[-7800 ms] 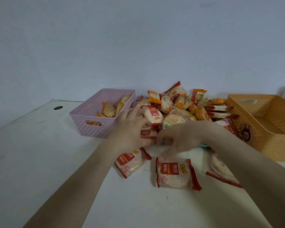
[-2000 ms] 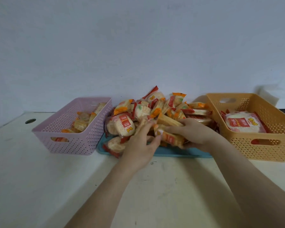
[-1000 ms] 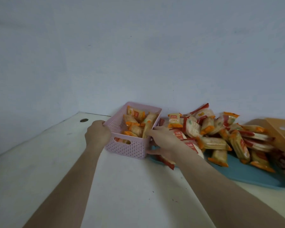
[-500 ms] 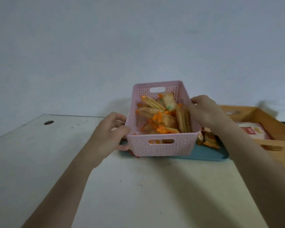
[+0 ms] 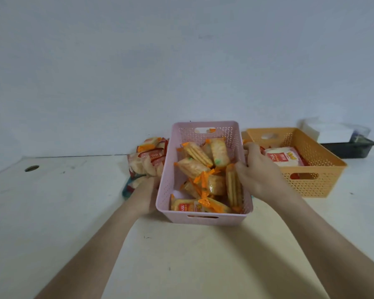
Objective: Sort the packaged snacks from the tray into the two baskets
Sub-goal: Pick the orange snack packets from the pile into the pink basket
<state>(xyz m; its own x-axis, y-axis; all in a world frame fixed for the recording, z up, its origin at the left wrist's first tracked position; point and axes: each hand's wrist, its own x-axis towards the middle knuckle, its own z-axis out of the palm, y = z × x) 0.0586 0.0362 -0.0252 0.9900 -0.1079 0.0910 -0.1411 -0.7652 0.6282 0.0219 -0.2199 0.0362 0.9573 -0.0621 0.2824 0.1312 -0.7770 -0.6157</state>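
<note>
From the head camera, the pink perforated plastic basket sits square in front of the person on the white table, part full of small orange-ended wrapped snack packets. The left hand is closed on its left wall, the right hand on its right rim, fingers curled over the edge.

I judge the basket light but slightly flexible, best held by both long walls or the cut-out handles; the film packets look slippery and crushable.

Left of the pink basket lie the red-labelled rice cracker packets on the blue tray, mostly hidden behind it. Right of the pink basket stands the orange perforated plastic basket, holding a larger red-and-white packet and crowding the right hand. A dark bin sits further right.
</note>
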